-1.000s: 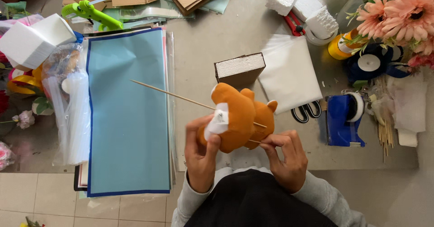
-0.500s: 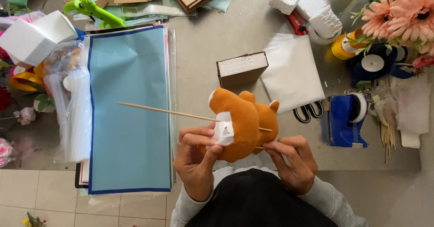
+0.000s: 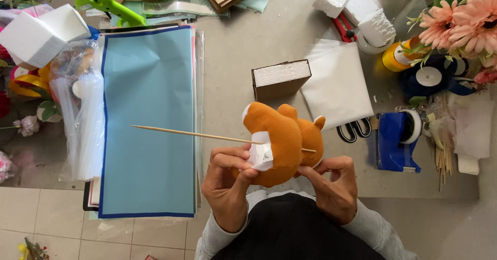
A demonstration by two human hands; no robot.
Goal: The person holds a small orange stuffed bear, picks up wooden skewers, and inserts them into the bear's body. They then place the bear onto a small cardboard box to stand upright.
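An orange plush toy [image 3: 283, 138] with a white tag is held over the table's near edge, in front of me. A thin wooden skewer [image 3: 186, 134] runs through it, its long end pointing left over the blue paper and a short tip showing on the right. My left hand [image 3: 228, 180] grips the toy's left side at the tag. My right hand [image 3: 334, 187] holds the toy's right underside with fingers near the skewer's short tip.
A stack of blue paper sheets [image 3: 147, 115] lies to the left, beside a clear bag [image 3: 83, 115]. A foam-filled cardboard box [image 3: 279, 78], white folded paper [image 3: 339, 86], scissors [image 3: 354, 129], a blue tape dispenser [image 3: 396, 141], a green glue gun [image 3: 106, 5] and pink flowers [image 3: 463, 22] surround it.
The toy has shifted slightly right and turned, and the skewer's long end has swung from pointing up-left to nearly level, now lower over the blue paper.
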